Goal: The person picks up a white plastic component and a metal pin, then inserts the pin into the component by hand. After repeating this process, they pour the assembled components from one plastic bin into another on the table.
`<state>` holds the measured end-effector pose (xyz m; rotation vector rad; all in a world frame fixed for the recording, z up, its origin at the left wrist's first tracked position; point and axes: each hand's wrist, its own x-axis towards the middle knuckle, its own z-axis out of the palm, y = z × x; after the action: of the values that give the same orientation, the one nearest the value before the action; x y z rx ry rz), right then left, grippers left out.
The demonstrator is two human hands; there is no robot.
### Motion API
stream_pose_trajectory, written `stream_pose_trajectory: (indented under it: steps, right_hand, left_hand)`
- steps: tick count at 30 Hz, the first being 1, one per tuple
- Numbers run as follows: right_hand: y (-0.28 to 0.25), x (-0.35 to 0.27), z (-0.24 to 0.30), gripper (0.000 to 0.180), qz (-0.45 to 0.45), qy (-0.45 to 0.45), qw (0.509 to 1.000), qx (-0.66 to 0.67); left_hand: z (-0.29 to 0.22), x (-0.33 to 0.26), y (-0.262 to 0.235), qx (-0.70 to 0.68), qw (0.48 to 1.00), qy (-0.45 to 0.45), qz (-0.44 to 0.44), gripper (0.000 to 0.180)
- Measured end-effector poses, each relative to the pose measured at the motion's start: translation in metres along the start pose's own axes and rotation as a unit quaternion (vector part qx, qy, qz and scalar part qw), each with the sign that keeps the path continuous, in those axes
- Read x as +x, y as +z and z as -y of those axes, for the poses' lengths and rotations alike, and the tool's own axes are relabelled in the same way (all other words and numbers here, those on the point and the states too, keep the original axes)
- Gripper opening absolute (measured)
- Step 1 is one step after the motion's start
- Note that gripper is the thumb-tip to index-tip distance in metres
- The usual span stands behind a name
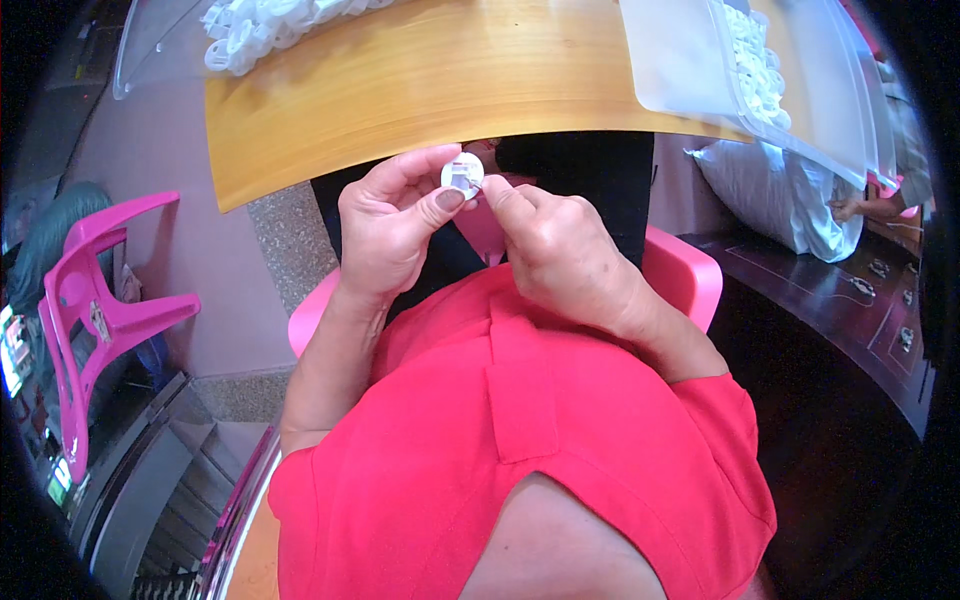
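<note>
A small round white plastic piece with a squarish recess in its face is held up just off the near edge of the table. My left hand grips it by the rim between thumb and fingers. From the other side my right hand is closed in a pinch, its fingertips at the piece's right edge. Something thin and dark shows between those fingertips and the piece, too small to name.
On the wooden table lie a heap of white plastic pieces and a translucent bin holding similar pieces. A pink chair stands at left. At right, another person's hand is by a white sack.
</note>
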<state>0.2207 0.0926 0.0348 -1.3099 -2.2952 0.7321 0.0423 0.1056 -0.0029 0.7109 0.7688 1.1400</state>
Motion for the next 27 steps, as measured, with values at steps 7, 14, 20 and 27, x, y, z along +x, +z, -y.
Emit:
stream_pose_trajectory:
  steps: [7, 14, 20, 27]
  right_hand:
    - [-0.001, 0.002, 0.004, 0.017, 0.011, -0.034, 0.99, -0.135]
    - [-0.009, 0.006, 0.017, 0.023, 0.101, 0.007, 0.967, -0.234]
    - [-0.022, 0.013, 0.023, 0.014, 0.142, -0.092, 0.94, -0.298]
    - [-0.023, 0.017, 0.013, 0.022, 0.176, -0.107, 0.938, -0.279]
  left_hand:
    - [0.002, -0.002, -0.001, 0.072, 0.996, 0.048, 0.009, 0.03]
    - [0.006, -0.005, 0.004, 0.195, 0.979, 0.065, -0.007, 0.027]
    - [0.007, -0.006, 0.007, 0.238, 0.97, 0.041, 0.009, 0.023]
    - [0.002, 0.0, 0.002, 0.136, 0.99, -0.043, -0.003, 0.022]
